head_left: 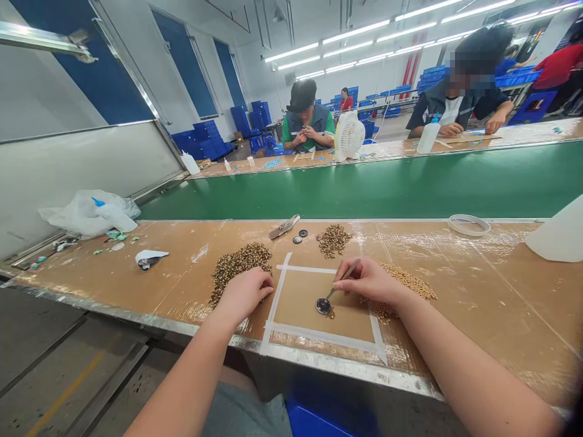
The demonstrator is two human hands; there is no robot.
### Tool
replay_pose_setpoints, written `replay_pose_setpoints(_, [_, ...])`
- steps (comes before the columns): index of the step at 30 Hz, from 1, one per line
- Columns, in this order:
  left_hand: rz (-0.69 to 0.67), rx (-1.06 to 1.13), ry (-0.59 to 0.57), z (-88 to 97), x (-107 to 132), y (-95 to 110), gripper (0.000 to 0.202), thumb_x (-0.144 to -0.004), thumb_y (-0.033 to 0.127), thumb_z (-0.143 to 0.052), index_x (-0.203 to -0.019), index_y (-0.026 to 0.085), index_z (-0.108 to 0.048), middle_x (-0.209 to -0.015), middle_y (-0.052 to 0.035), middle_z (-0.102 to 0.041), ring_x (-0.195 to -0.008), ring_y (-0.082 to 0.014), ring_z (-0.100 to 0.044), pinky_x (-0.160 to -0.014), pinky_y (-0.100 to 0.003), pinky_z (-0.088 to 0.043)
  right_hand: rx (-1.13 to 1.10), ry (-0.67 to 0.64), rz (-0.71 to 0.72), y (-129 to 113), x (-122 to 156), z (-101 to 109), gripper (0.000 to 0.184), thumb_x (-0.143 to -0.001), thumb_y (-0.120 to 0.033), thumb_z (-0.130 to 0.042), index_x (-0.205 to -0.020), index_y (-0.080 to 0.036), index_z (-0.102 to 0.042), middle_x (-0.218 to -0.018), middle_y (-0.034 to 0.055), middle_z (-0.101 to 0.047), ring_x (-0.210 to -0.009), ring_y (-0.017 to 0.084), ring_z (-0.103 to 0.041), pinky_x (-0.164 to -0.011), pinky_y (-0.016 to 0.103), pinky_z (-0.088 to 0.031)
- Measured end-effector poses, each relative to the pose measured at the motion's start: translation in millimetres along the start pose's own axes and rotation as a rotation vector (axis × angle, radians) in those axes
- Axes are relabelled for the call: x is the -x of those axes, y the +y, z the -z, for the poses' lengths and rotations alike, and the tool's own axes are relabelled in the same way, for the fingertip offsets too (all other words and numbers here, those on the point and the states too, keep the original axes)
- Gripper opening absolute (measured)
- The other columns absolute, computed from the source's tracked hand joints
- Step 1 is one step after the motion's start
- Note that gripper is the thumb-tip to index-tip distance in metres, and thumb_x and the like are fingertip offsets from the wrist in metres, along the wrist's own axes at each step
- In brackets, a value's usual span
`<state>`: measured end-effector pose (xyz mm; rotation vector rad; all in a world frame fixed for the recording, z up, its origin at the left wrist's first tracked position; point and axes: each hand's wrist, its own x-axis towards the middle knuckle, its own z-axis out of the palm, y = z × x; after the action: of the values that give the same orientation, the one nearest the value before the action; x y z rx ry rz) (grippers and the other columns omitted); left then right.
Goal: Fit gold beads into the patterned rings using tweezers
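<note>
My right hand (371,280) grips slim metal tweezers (344,277), their tip reaching down to a small round black dish (323,306). The dish lies on brown board inside a square of white tape (325,337), with a few tiny bits beside it. My left hand (246,294) rests by the near right side of a heap of small gold-and-dark pieces (234,264); its fingers are curled together, and what they hold, if anything, is hidden. Tan beads (407,280) spread partly behind my right hand. Another small heap of brownish pieces (334,240) lies beyond the square.
Past my bench runs a green conveyor belt (282,193). Two dark discs (300,237) and a metal-ended scraper (285,226) lie at the back. A tape roll (469,224) and white bottle (558,233) stand right; a plastic bag (86,212) lies left. Two co-workers sit opposite.
</note>
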<state>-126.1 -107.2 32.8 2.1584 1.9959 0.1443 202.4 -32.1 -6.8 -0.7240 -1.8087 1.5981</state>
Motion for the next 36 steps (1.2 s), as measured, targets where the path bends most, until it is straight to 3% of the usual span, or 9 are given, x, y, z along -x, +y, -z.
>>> replay_pose_setpoints(8, [0.003,-0.071,-0.015,1.3,-5,-4,0.008,-0.09,0.033,-0.065,-0.091,0.027,-0.071,-0.099,-0.0026,-0.066,-0.081,-0.0208,-0.063,-0.064,-0.03,-0.032,0.087,-0.043,-0.043,-1,0,-3,0.032,-0.081,-0.046,-0.083,-0.084,-0.016,-0.072,-0.066,0.0014,-0.069,-0.061,0.013,-0.063,-0.055,0.024,-0.046])
replay_pose_setpoints(15, [0.022,-0.065,-0.023,0.8,-10,-10,0.009,-0.087,0.035,-0.067,-0.088,0.026,-0.07,-0.099,-0.0024,-0.065,-0.085,-0.0212,-0.063,-0.066,-0.031,-0.035,0.138,-0.046,-0.037,1,-1,-4,0.032,-0.081,-0.048,-0.082,-0.082,-0.017,-0.072,-0.064,-0.0003,-0.066,-0.057,0.012,-0.055,-0.053,0.024,-0.039])
replay_pose_setpoints(23, [0.036,-0.019,-0.034,4.8,-14,-1,0.014,-0.088,0.036,-0.065,-0.083,0.026,-0.073,-0.099,-0.003,-0.065,-0.088,-0.0211,-0.063,-0.069,-0.031,-0.037,0.16,-0.065,-0.056,2,-2,-4,0.033,-0.08,-0.048,-0.082,-0.082,-0.016,-0.072,-0.065,0.0006,-0.066,-0.057,0.012,-0.053,-0.051,0.024,-0.036])
replay_pose_setpoints(32, [0.032,0.015,0.096,16.5,-12,-1,0.019,-0.091,0.041,-0.061,-0.09,0.027,-0.074,-0.105,-0.0027,-0.067,-0.087,-0.0203,-0.064,-0.074,-0.03,-0.043,0.072,-0.018,-0.042,4,-4,-1,0.035,-0.08,-0.048,-0.084,-0.083,-0.016,-0.071,-0.068,0.0025,-0.068,-0.06,0.013,-0.056,-0.055,0.025,-0.038])
replay_pose_setpoints(36, [0.047,-0.009,0.083,15.9,-15,-8,0.019,-0.092,0.039,-0.06,-0.09,0.027,-0.074,-0.106,-0.0026,-0.068,-0.087,-0.02,-0.064,-0.075,-0.031,-0.043,0.044,0.003,-0.02,4,-4,-1,0.034,-0.078,-0.047,-0.085,-0.082,-0.016,-0.071,-0.067,0.0013,-0.066,-0.059,0.012,-0.054,-0.055,0.026,-0.037])
